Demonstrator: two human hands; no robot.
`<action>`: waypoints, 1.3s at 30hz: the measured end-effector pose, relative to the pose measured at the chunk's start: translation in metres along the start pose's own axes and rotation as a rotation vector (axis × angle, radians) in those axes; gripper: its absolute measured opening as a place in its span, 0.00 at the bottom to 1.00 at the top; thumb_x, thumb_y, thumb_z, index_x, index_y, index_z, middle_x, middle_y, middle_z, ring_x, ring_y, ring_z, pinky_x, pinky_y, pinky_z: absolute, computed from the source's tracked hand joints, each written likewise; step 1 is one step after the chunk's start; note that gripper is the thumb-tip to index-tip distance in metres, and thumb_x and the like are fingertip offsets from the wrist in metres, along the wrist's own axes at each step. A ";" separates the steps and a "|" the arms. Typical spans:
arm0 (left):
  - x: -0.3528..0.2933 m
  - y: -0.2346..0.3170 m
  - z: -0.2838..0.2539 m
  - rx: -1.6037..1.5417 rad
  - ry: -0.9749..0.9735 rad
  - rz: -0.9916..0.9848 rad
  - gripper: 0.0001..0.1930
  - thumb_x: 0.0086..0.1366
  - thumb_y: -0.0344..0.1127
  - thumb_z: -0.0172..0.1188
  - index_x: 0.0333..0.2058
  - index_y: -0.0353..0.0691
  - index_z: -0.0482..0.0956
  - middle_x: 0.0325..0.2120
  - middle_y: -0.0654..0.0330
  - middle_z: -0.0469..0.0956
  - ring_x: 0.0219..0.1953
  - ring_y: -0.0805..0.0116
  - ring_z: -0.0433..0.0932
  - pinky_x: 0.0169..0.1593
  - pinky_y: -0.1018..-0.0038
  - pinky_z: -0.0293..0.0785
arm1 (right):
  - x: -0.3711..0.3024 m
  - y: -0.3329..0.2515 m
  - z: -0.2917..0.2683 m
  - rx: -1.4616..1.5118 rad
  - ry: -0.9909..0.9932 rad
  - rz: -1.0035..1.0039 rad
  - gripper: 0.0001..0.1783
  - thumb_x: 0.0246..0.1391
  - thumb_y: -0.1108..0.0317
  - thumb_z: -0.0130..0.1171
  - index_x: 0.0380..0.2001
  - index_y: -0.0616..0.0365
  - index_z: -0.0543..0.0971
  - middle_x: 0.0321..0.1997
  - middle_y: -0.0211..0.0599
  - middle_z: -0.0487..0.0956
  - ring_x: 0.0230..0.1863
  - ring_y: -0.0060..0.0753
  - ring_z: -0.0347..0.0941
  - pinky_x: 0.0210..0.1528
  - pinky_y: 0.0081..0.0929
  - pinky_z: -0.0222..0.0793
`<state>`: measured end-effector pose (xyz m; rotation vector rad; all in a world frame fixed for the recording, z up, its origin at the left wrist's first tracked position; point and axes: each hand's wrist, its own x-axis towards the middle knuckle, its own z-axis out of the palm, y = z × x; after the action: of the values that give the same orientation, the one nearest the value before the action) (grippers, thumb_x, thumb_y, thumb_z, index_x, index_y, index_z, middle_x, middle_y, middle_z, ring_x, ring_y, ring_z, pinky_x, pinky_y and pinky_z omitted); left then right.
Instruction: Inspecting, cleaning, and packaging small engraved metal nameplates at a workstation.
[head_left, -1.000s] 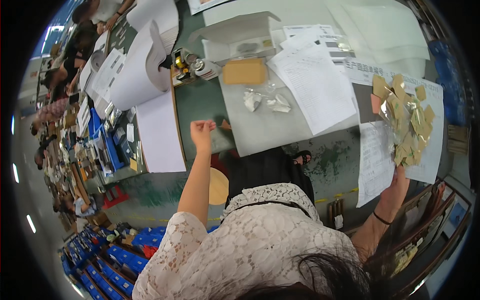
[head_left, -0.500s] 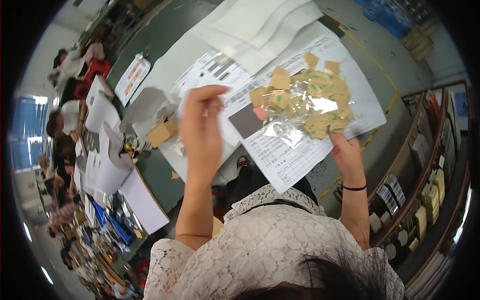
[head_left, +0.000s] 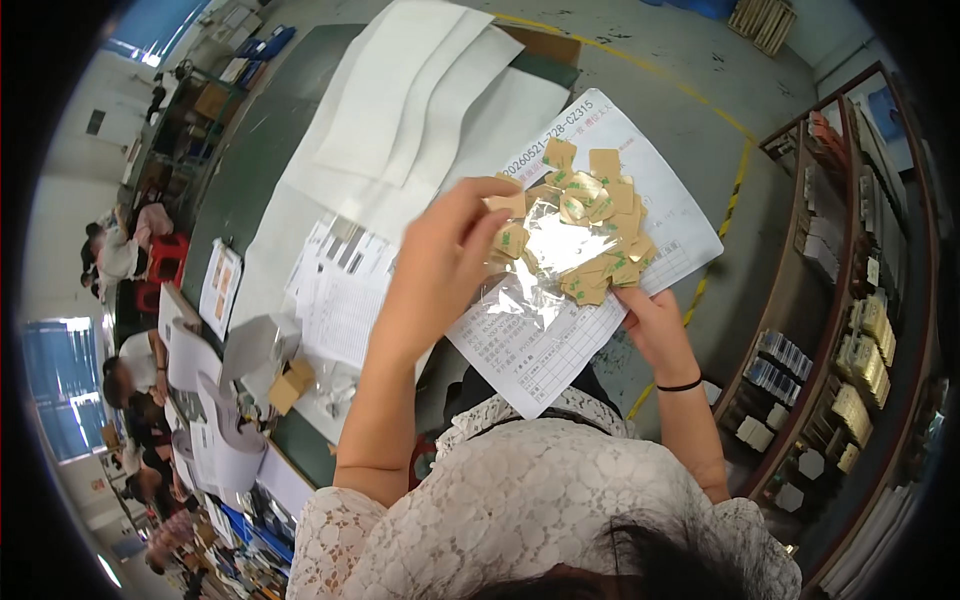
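Left hand (head_left: 436,268) arches at the left edge of the squares (head_left: 627,196), index and thumb parted, grip unclear; right hand (head_left: 657,325) pinches the sheet (head_left: 682,226); squares, tan, green-marked, lie heaped on it.

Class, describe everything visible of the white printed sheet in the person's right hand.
The white sheet looks like thin paper, with dark print, reddish lettering near its upper edge and a ruled grid toward its lower corner. It slants in view. The right-hand grip holds its lower right edge. Tan squares and clear plastic lie over it, hiding its middle. The left-hand grip covers part of its left side; whether it touches is unclear.
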<state>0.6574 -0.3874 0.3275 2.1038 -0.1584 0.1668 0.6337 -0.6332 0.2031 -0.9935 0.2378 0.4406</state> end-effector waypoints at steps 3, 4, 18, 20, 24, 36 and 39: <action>0.043 -0.025 -0.005 -0.065 0.223 0.025 0.08 0.63 0.24 0.57 0.42 0.35 0.78 0.21 0.65 0.70 0.25 0.79 0.67 0.32 0.81 0.66 | 0.035 -0.025 -0.007 0.025 0.039 -0.061 0.19 0.60 0.74 0.55 0.54 0.67 0.71 0.52 0.37 0.76 0.49 0.30 0.75 0.49 0.27 0.73; 0.058 -0.037 -0.005 -0.105 0.273 -0.009 0.08 0.64 0.25 0.56 0.41 0.35 0.78 0.20 0.66 0.69 0.24 0.80 0.66 0.32 0.82 0.65 | 0.047 -0.036 -0.012 0.016 0.040 -0.072 0.19 0.60 0.74 0.55 0.54 0.67 0.71 0.52 0.37 0.76 0.49 0.30 0.75 0.49 0.27 0.73; 0.260 -0.142 0.142 -0.465 -0.050 -0.423 0.08 0.70 0.32 0.51 0.42 0.35 0.76 0.22 0.65 0.73 0.25 0.79 0.72 0.31 0.81 0.70 | 0.218 -0.211 -0.140 0.074 0.160 -0.174 0.22 0.61 0.76 0.52 0.59 0.62 0.66 0.58 0.35 0.72 0.55 0.31 0.72 0.54 0.31 0.71; 0.293 -0.146 0.187 -0.396 -0.133 -0.508 0.09 0.68 0.31 0.52 0.42 0.33 0.75 0.23 0.62 0.75 0.26 0.76 0.74 0.32 0.78 0.71 | 0.254 -0.247 -0.164 0.070 0.166 -0.193 0.22 0.61 0.76 0.51 0.59 0.62 0.66 0.58 0.35 0.72 0.55 0.31 0.72 0.54 0.31 0.71; 0.360 -0.154 0.275 -0.074 -0.189 -0.390 0.11 0.62 0.30 0.54 0.41 0.30 0.74 0.26 0.51 0.79 0.27 0.62 0.78 0.35 0.68 0.74 | 0.327 -0.332 -0.211 0.006 0.107 -0.180 0.24 0.60 0.78 0.49 0.61 0.63 0.65 0.59 0.37 0.71 0.58 0.33 0.70 0.58 0.33 0.67; 0.378 -0.273 0.381 0.278 -0.138 -0.898 0.09 0.58 0.35 0.57 0.32 0.35 0.78 0.30 0.44 0.79 0.38 0.45 0.78 0.44 0.57 0.74 | 0.583 -0.500 -0.250 -0.121 -0.013 -0.095 0.26 0.58 0.82 0.50 0.61 0.65 0.63 0.60 0.38 0.69 0.58 0.32 0.69 0.59 0.29 0.65; 0.412 -0.305 0.387 0.088 -0.154 -1.176 0.09 0.56 0.35 0.56 0.25 0.35 0.79 0.25 0.46 0.80 0.31 0.48 0.80 0.40 0.58 0.77 | 0.657 -0.523 -0.244 -0.147 -0.042 -0.041 0.27 0.57 0.82 0.51 0.61 0.66 0.63 0.60 0.38 0.69 0.59 0.32 0.68 0.59 0.29 0.65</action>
<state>1.1387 -0.5829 -0.0502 1.9679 0.9928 -0.6940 1.4589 -0.9214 0.2121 -1.1302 0.1479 0.4457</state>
